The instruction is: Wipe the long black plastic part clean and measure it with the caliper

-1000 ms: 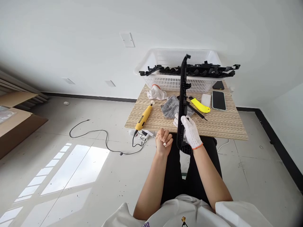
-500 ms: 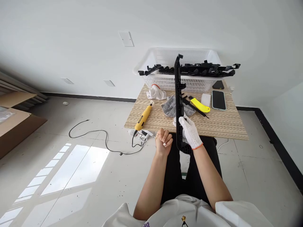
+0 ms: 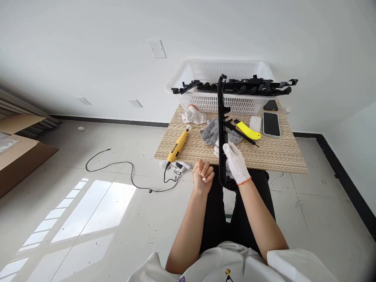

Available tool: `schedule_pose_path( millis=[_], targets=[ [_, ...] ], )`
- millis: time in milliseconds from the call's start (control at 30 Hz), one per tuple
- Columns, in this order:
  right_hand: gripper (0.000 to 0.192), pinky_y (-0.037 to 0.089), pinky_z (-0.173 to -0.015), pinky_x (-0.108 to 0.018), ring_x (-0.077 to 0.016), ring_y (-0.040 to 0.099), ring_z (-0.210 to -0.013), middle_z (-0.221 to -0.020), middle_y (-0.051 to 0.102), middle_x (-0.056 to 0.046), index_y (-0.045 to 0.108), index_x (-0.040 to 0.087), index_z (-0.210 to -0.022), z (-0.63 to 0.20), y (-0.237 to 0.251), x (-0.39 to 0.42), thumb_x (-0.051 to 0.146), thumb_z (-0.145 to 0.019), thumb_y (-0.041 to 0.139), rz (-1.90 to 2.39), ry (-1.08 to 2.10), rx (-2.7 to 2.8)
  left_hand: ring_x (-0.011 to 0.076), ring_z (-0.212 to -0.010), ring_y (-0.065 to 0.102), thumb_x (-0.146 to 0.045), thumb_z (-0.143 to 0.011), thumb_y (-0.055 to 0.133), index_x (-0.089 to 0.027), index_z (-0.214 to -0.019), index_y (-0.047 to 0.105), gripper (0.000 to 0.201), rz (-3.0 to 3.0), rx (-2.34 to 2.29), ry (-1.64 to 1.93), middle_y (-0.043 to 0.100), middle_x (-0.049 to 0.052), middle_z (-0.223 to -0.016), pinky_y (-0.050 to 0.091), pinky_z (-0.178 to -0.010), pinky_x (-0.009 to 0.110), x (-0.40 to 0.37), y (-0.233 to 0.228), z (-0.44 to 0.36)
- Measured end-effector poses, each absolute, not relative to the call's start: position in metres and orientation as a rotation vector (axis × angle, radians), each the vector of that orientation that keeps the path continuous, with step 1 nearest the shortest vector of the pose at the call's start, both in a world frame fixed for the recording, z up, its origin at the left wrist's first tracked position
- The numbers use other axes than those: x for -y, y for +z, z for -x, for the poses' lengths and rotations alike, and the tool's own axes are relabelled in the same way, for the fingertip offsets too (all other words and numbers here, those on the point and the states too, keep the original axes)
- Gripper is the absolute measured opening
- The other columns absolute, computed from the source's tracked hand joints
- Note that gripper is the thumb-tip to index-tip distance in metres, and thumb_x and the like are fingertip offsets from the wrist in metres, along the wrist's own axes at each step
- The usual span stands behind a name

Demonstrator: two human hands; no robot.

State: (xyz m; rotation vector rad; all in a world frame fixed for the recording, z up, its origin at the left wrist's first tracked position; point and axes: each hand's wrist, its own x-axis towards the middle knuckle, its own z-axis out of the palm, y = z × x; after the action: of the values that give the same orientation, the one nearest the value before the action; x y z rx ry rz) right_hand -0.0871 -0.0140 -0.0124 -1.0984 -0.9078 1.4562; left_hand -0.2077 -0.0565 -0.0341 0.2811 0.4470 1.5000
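Head view: gloved right hand [image 3: 235, 163] clasps black trim strip [image 3: 222, 117] near its lower end.

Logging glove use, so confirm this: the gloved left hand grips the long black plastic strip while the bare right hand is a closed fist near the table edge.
Sides are swapped. In the head view, the gloved right hand grips the long black plastic strip, and the bare left hand is the closed fist near the table edge.

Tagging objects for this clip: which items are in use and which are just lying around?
In use:
right hand, gloved, gripping the black plastic strip
left hand, bare, closed in a fist

Lying about:
yellow rotary tool
grey cloth
spare glove
yellow knife
phone
basket of black strips
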Motion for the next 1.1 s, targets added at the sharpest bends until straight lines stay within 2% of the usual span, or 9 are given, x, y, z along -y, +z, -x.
schedule_pose_path(
  millis=[300, 467, 533, 600, 700, 767, 867, 1000, 1100],
  targets=[
    [0.038, 0.047, -0.052, -0.022, -0.0098, 0.053, -0.056, -0.069, 0.064, 0.0, 0.069, 0.02, -0.085, 0.09, 0.007, 0.021, 0.057, -0.08, 0.071, 1.117, 1.419, 0.949, 0.0043, -0.038, 0.008, -0.001, -0.071, 0.064, -0.018, -0.055, 0.011, 0.058, -0.282, -0.449, 1.545, 0.019, -0.007, -0.046, 0.016, -0.028, 0.009, 0.056, -0.034, 0.207],
    [0.038, 0.05, -0.053, -0.024, -0.0115, 0.057, -0.056, -0.071, 0.067, -0.001, 0.069, 0.021, -0.088, 0.089, -0.001, 0.018, 0.058, -0.081, 0.07, 1.082, 1.468, 0.934, 0.0014, -0.039, 0.017, -0.001, -0.078, 0.061, -0.017, -0.057, 0.01, 0.057, -0.263, -0.482, 1.623, 0.016, -0.01, -0.047, 0.058, -0.07, 0.021, 0.056, -0.033, 0.204],
    [0.038, 0.048, -0.051, -0.023, -0.0112, 0.057, -0.055, -0.07, 0.067, -0.001, 0.069, 0.02, -0.086, 0.089, -0.001, 0.018, 0.058, -0.081, 0.07, 1.093, 1.459, 0.936, 0.001, -0.038, 0.015, -0.004, -0.076, 0.066, -0.016, -0.057, 0.012, 0.059, -0.264, -0.457, 1.631, 0.013, -0.011, -0.046, 0.057, -0.068, 0.019, 0.057, -0.033, 0.205],
    [0.039, 0.044, -0.046, -0.022, -0.0095, 0.052, -0.05, -0.067, 0.065, -0.001, 0.068, 0.02, -0.084, 0.089, 0.0, 0.018, 0.059, -0.08, 0.07, 1.124, 1.448, 0.946, 0.0015, -0.036, 0.01, -0.015, -0.076, 0.072, -0.017, -0.055, 0.016, 0.06, -0.278, -0.428, 1.586, 0.013, -0.01, -0.044, 0.041, -0.045, 0.011, 0.058, -0.034, 0.208],
    [0.04, 0.039, -0.042, -0.021, -0.0073, 0.044, -0.044, -0.063, 0.062, 0.001, 0.067, 0.02, -0.084, 0.088, 0.003, 0.018, 0.06, -0.081, 0.068, 1.145, 1.45, 0.964, 0.0022, -0.034, 0.007, -0.057, -0.084, 0.064, -0.018, -0.051, 0.022, 0.066, -0.3, -0.427, 1.434, 0.013, -0.009, -0.041, 0.021, -0.032, 0.013, 0.058, -0.034, 0.213],
    [0.04, 0.038, -0.04, -0.022, -0.0063, 0.038, -0.041, -0.059, 0.058, 0.003, 0.066, 0.02, -0.084, 0.087, 0.004, 0.018, 0.06, -0.081, 0.067, 1.159, 1.446, 0.973, 0.0025, -0.033, 0.01, -0.078, -0.084, 0.05, -0.019, -0.048, 0.021, 0.075, -0.303, -0.441, 1.375, 0.012, -0.008, -0.039, 0.02, -0.032, 0.015, 0.056, -0.034, 0.214],
    [0.039, 0.039, -0.042, -0.022, -0.0063, 0.038, -0.042, -0.056, 0.054, 0.004, 0.064, 0.02, -0.078, 0.087, 0.004, 0.017, 0.059, -0.081, 0.068, 1.164, 1.415, 0.995, 0.0026, -0.033, 0.015, -0.077, -0.084, 0.052, -0.018, -0.047, 0.029, 0.074, -0.326, -0.537, 1.471, 0.02, -0.008, -0.04, 0.02, -0.032, 0.016, 0.055, -0.034, 0.207],
    [0.036, 0.047, -0.054, -0.024, -0.0106, 0.053, -0.053, -0.064, 0.062, 0.001, 0.061, 0.02, -0.075, 0.091, -0.003, 0.016, 0.055, -0.08, 0.07, 1.139, 1.352, 0.982, 0.0055, -0.066, 0.057, -0.044, -0.077, 0.082, -0.02, -0.092, 0.065, 0.033, -0.696, -0.942, 1.704, 0.061, -0.002, -0.085, 0.051, -0.067, 0.016, 0.067, -0.038, 0.192],
    [0.039, 0.049, -0.061, -0.027, -0.0153, 0.062, -0.065, -0.076, 0.069, -0.002, 0.064, 0.022, -0.086, 0.095, -0.013, 0.015, 0.06, -0.081, 0.065, 1.186, 1.276, 1.021, 0.0192, -0.123, 0.054, -0.031, -0.078, 0.083, -0.028, -0.13, 0.056, 0.059, -1.123, -1.174, 1.479, 0.05, 0.008, -0.14, 0.046, -0.105, 0.034, 0.087, -0.041, 0.191]
  ],
)
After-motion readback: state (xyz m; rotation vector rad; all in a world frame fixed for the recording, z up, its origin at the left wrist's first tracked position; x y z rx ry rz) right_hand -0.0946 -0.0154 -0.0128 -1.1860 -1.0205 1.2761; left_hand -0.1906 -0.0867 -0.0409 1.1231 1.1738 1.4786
